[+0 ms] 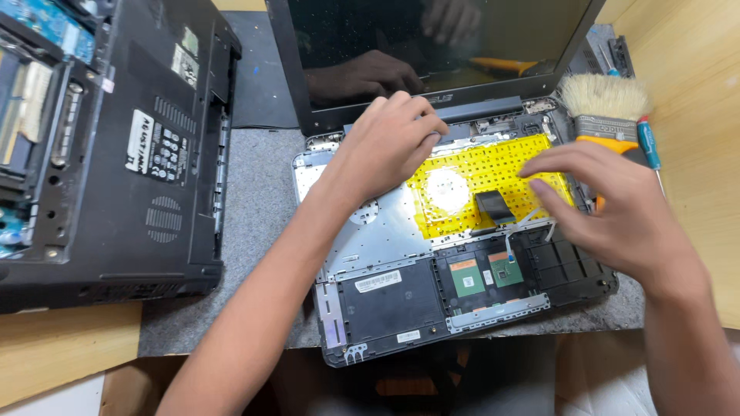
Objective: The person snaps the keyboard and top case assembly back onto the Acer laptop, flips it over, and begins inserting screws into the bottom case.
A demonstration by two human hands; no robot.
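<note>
A grey felt mat [254, 200] covers the middle of a pale wooden bench [694, 92]. At the centre of the frame lies an opened laptop base [401, 308], its dark screen [432, 46] standing along the top edge. A yellow perforated sheet [470, 181] covers the upper right of the base, with a black flat cable [493, 206] on it. The left hand [389, 142] rests curled, fingers bent, on the upper edge of the base near the hinge, gripping nothing visible. The right hand [609, 204] hovers at the sheet's right edge, fingers extended and loose, holding nothing. A wide brush [605, 108] lies at upper right. Another upturned black laptop [123, 146] fills the left.
</note>
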